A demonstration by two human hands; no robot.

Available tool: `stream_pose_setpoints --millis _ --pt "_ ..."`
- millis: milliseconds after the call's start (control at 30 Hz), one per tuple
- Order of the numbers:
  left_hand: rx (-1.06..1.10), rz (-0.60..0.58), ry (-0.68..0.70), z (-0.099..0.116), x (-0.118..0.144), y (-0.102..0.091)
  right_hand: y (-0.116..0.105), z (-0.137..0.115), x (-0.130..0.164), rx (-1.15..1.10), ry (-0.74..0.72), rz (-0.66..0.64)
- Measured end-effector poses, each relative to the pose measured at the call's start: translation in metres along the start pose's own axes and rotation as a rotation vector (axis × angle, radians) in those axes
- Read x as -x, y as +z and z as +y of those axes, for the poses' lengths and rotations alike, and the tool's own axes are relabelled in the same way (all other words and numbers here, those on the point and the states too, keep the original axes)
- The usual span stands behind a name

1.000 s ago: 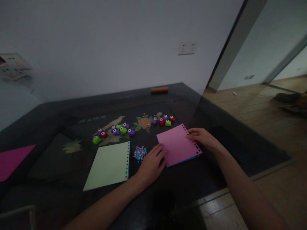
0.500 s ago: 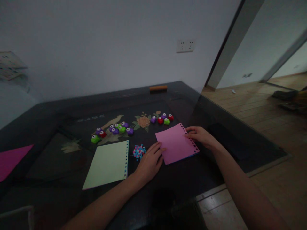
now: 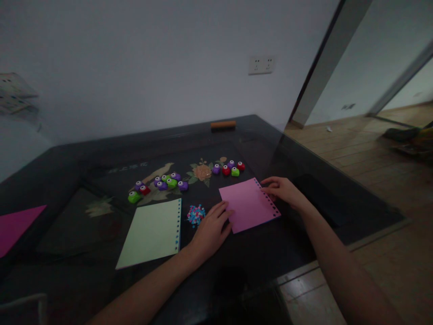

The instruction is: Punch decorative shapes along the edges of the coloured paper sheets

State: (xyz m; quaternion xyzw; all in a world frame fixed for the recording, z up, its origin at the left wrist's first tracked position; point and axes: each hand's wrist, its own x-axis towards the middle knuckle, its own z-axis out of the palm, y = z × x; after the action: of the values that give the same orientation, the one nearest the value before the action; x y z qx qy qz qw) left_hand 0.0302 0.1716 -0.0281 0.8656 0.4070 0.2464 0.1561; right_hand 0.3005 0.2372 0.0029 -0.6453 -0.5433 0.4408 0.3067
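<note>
A pink sheet with a row of punched holes [image 3: 248,205] lies on the dark table in front of me, a thin blue edge showing beneath it. The fingers of my left hand [image 3: 213,225] rest flat on its left edge. At the punched right edge is my right hand [image 3: 282,192], its fingers loosely bent and apart, the tips just at the holes. To the left lies a pale green punched sheet [image 3: 152,232]. Between the two sheets sits a small pile of pink, blue and white bits [image 3: 196,215], close to my left fingers.
Several purple, green and red toy pieces with eyes [image 3: 172,183] stand behind the green sheet, and more of them [image 3: 226,170] behind the pink one. An orange-brown stick [image 3: 223,124] lies at the table's far edge. A magenta sheet [image 3: 16,228] is at far left.
The pink sheet's far right corner has come down and lies flatter. My right fingers have eased slightly off its punched edge. My left hand stays in place.
</note>
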Motion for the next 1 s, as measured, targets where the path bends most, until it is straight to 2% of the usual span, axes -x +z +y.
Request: stream_pose_setpoints --millis 133,400,1000 --pt "-0.008 -0.010 -0.008 0.001 0.000 -0.001 -0.002 0.009 -0.007 0.135 -0.057 0.097" --pt "0.024 -0.012 -0.014 0.001 0.002 -0.002 0.003 0.014 -0.013 0.480 -0.111 0.178" --pt "0.004 -0.035 -0.036 0.007 0.002 -0.005 0.003 0.015 -0.015 0.468 -0.156 0.178"
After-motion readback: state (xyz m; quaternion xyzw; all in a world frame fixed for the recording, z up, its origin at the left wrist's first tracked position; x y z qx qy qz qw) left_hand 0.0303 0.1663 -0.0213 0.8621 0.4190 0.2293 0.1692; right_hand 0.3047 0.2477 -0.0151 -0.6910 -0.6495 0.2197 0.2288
